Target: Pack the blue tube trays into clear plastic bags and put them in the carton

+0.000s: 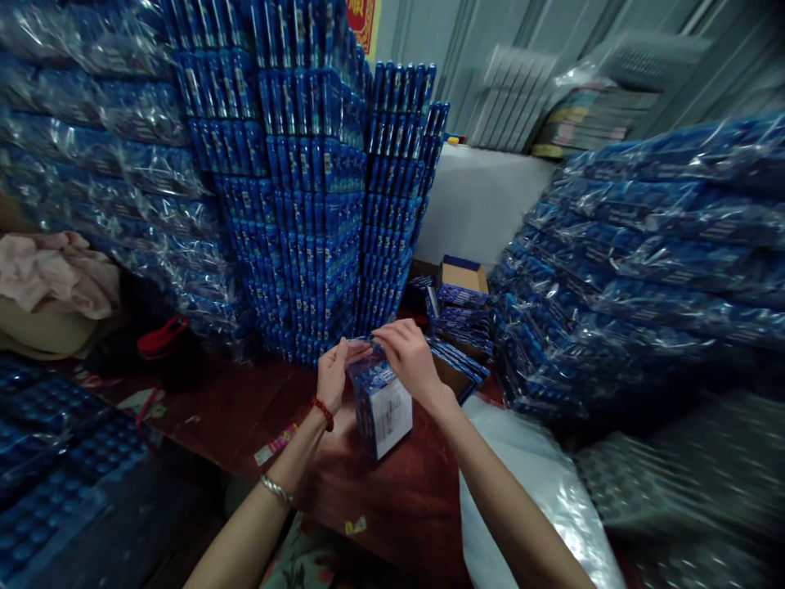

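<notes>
A small blue box [392, 413] with a white barcode label on its near side stands on the dark red table [405, 507]. Shiny clear plastic [359, 360] shows at its top. My left hand [333, 375], with a red bead bracelet at the wrist, pinches this plastic at the box's upper left. From the right, my right hand [410, 360] reaches over the top, its thumb and fingers closed on the upper edge of the plastic. The fingertips are partly hidden and close to each other. Whatever lies inside the box is hard to make out.
Tall stacks of blue packs [300, 196] rise behind the table. More plastic-wrapped blue bundles stand at left [123, 123] and right [662, 237]. Flat blue cartons [459, 356] lie behind my right hand, near an open-topped box [464, 278]. White plastic sheeting [533, 483] covers the right side.
</notes>
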Motion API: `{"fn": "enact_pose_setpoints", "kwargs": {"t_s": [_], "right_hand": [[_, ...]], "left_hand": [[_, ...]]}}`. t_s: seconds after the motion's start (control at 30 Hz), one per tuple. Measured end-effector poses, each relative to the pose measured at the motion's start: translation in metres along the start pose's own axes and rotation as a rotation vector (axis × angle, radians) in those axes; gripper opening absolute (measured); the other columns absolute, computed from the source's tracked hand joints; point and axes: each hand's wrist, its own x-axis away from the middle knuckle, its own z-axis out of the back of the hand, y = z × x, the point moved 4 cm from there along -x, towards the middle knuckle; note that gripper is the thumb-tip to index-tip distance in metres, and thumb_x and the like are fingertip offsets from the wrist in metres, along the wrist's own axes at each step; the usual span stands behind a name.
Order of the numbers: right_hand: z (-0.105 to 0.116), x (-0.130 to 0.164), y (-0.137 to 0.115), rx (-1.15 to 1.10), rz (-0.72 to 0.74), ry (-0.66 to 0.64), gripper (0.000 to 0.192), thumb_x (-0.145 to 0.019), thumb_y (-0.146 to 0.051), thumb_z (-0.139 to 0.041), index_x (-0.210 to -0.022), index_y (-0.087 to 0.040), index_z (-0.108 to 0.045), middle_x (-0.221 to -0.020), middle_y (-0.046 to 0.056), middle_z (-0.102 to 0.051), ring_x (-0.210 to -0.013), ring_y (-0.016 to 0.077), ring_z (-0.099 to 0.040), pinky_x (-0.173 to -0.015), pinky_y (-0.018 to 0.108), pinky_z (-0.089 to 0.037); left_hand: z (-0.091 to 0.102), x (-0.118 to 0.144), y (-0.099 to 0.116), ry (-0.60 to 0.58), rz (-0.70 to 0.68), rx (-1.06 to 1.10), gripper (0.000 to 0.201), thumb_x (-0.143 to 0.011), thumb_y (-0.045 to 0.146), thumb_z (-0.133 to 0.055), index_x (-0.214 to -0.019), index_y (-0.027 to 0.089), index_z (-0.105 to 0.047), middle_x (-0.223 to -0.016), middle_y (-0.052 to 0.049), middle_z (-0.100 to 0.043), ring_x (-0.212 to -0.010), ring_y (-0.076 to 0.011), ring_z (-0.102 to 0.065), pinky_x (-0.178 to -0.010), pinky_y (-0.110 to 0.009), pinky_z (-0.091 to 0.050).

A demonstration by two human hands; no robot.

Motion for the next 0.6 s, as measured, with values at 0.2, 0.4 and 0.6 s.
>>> {"fn": "enact_pose_setpoints", "kwargs": {"t_s": [0.2, 0.4, 0.6], "right_hand": [[-0.031, 0.000, -0.037, 0.322, 0.275, -0.191, 0.019, -0.093, -0.017, -0.041, -0.091, -0.014, -0.059, -0.086, 0.007, -0.063, -0.089, 0.0212, -0.047, -0.078, 0.035, -0.034], [-0.031, -0.003, -0.029, 0.358, 0.309, -0.260, 0.011, -0.084, -0.009, -0.048, -0.079, -0.014, -0.056, -0.076, 0.007, -0.056, -0.079, 0.0218, -0.045, -0.067, 0.032, -0.036], [-0.032, 0.000, -0.017, 0.202, 0.132, -0.155, 0.018, -0.084, -0.006, -0.041, -0.081, -0.014, -0.057, -0.078, 0.008, -0.058, -0.080, 0.0205, -0.047, -0.072, 0.030, -0.041]], "left_hand": [[0.004, -0.002, -0.006, 0.076, -0.058, -0.083, 0.054, -0.069, 0.065, -0.059, -0.062, 0.012, -0.058, -0.057, 0.002, -0.056, -0.057, -0.0088, -0.050, -0.056, -0.021, -0.040], [0.001, 0.003, -0.001, -0.130, -0.054, -0.177, 0.050, -0.067, 0.062, -0.065, -0.070, 0.012, -0.063, -0.060, 0.002, -0.058, -0.058, -0.0088, -0.048, -0.058, -0.021, -0.041], [-0.005, 0.005, 0.000, -0.236, -0.045, -0.186, 0.046, -0.068, 0.054, -0.068, -0.089, 0.013, -0.070, -0.093, -0.008, -0.072, -0.088, -0.0206, -0.065, -0.088, -0.034, -0.048]]}}
